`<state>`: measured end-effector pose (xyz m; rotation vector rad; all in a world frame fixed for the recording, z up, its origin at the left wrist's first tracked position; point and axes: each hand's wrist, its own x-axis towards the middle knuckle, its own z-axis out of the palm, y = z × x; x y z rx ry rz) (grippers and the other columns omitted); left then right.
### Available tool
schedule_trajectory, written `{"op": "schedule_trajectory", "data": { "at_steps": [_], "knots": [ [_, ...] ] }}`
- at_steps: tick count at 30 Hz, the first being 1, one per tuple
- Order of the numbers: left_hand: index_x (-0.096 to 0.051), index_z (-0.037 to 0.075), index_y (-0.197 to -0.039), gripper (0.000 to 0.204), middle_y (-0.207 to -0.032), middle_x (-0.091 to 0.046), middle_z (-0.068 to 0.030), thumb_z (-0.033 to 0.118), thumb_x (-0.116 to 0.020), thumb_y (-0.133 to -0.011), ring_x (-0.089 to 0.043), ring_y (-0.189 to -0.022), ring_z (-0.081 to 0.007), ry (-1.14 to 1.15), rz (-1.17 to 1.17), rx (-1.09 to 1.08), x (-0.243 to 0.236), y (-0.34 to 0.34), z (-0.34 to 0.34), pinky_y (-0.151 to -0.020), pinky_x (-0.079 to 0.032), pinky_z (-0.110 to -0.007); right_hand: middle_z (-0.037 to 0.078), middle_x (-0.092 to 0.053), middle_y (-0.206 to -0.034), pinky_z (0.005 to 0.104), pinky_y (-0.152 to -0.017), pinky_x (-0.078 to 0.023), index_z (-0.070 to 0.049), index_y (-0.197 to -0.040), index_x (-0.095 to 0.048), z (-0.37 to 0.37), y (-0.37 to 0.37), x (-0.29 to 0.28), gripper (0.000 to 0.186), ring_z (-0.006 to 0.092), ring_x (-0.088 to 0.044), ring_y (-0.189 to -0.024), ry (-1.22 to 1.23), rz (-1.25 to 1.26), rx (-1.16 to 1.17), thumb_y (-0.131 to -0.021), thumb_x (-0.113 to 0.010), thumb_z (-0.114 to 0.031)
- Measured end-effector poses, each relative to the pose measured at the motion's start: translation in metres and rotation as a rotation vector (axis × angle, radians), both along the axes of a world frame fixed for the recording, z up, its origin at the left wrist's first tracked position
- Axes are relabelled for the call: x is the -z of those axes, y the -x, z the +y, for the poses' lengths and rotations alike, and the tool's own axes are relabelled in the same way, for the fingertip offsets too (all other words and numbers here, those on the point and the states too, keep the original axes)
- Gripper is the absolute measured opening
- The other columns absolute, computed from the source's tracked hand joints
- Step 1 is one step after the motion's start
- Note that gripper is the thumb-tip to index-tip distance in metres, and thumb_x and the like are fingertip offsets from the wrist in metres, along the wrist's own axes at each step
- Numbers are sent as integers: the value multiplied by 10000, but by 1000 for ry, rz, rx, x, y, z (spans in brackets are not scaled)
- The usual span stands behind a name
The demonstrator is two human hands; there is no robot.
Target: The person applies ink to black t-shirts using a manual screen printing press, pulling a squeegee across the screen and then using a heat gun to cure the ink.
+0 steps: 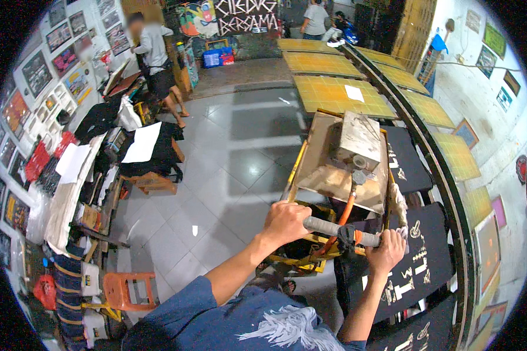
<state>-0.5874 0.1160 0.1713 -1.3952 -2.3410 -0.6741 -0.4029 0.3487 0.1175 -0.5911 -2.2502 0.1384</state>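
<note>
My left hand [285, 221] and my right hand [386, 250] both grip a grey horizontal handle bar [328, 227] of a yellow-framed cart [295, 169]. The cart carries a flat brown hood with a grey metal box [358, 137] on top. An orange hose [346, 209] runs from the box down past the bar. Under and beside the cart lie black shirts with white prints [423, 264] on a long row of boards.
Yellow boards [334, 93] line a curved rail running to the far end. Tables with stacked cloth and paper [140, 143] stand at left, with an orange stool [129, 289] nearby. One person stands at the far left wall, another at the back. Grey tiled floor [228, 175] lies between.
</note>
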Motion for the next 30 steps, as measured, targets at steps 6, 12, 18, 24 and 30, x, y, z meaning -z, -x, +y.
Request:
{"op": "schedule_trajectory", "data": {
  "at_steps": [6,12,18,24,30],
  "knots": [
    [-648,134,-707,257,-714,-696,-65,297,-837,-648,-699,-705,-286,33,0,-20,-3,0,0,-640,-513,-437,102,-532,-812,446,-757,-423,-84,-783,-496,5,1,10,274,342,-569,-863,-24,-24,15,-591,-689,-117],
    [-618,122,-681,278,-690,-682,-63,300,-832,-684,-691,-685,-267,18,30,12,-8,-2,3,-630,-494,-411,96,-528,-810,441,-757,-427,-88,-785,-502,4,-4,3,303,333,-569,-857,29,-51,10,-568,-710,-124],
    [-612,119,-674,300,-685,-681,-65,310,-842,-698,-686,-677,-265,29,24,3,-7,-2,2,-623,-486,-407,90,-558,-790,486,-743,-445,-119,-779,-523,4,-4,-1,426,358,-584,-816,12,-45,-16,-466,-810,-155],
    [-651,130,-709,342,-698,-683,-75,386,-870,-645,-673,-664,-303,58,21,-12,-8,-1,1,-623,-495,-437,86,-549,-780,477,-741,-443,-128,-778,-527,2,-3,-1,405,353,-581,-809,39,-63,1,-485,-805,-153],
    [-599,114,-671,328,-661,-659,-64,328,-846,-706,-673,-660,-268,36,41,-3,-11,-3,4,-615,-483,-407,81,-549,-792,477,-729,-434,-132,-790,-530,5,-4,-2,391,346,-580,-812,25,-61,-7,-502,-794,-159]
  ]
}}
